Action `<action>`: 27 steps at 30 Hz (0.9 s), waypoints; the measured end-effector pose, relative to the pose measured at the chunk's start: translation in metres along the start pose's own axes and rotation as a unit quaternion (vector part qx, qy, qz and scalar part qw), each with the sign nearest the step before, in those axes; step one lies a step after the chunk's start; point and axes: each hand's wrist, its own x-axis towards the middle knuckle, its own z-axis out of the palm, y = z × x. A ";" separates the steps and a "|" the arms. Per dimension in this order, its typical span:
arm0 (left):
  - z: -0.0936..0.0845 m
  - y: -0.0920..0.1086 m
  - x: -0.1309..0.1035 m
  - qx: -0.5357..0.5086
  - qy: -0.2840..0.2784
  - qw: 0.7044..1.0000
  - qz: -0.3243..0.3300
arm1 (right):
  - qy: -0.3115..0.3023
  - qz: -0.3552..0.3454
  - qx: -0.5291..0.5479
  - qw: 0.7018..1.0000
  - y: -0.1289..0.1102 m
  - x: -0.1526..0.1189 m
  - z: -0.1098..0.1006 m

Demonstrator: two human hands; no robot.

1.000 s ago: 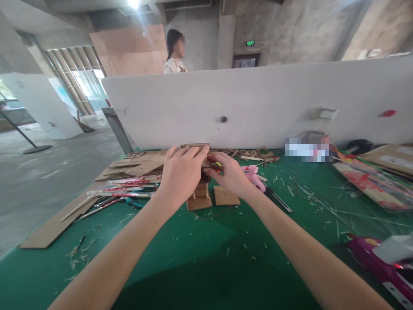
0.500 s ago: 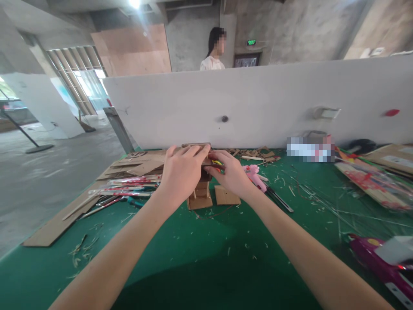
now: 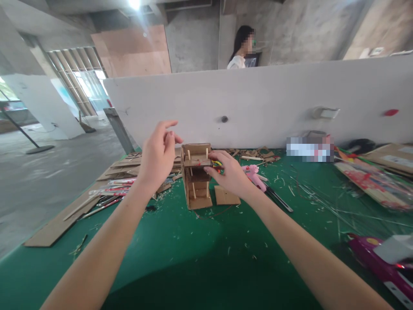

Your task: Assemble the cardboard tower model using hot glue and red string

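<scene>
The open cardboard box [image 3: 197, 172] stands upright on the green counter [image 3: 180, 245], between the hands. The right hand [image 3: 226, 170] pinches its right side near mid-height; the left hand [image 3: 158, 155], raised and loosely curled around nothing, hangs just left, apart from it.

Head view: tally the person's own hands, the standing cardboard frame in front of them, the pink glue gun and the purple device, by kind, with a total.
Left hand and right hand: 2
Cardboard frame: 1
Pink glue gun: 1
Purple device: 1
Total: 5
</scene>
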 end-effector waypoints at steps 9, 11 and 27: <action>0.004 -0.011 0.004 -0.099 0.025 0.993 -0.060 | -0.007 0.012 -0.032 0.999 -0.001 0.000 0.000; 0.005 -0.011 0.004 -0.108 0.029 0.992 -0.059 | -0.007 0.011 -0.033 0.999 -0.001 0.000 0.001; 0.006 -0.009 0.002 -0.065 0.019 0.997 -0.046 | -0.015 0.027 -0.078 0.996 -0.016 -0.002 -0.005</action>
